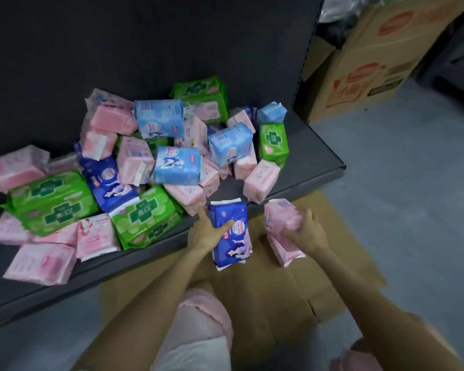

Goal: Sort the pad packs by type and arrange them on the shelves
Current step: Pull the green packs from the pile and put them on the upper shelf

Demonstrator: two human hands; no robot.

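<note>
A jumbled heap of pad packs [150, 167] crowds the dark shelf [316, 156] from its left end to near its right corner, leaving bare room behind the heap, while cardboard boxes [373, 62] block the right side.

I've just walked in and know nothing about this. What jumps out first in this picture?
A jumbled heap of pad packs in pink, green, light blue and dark blue covers the dark shelf, not yet sorted. In front of it, off the shelf's edge, the left hand grips a dark blue pack while the right hand holds a pink pack. A large printed cardboard box stands on the floor at upper right.
</note>
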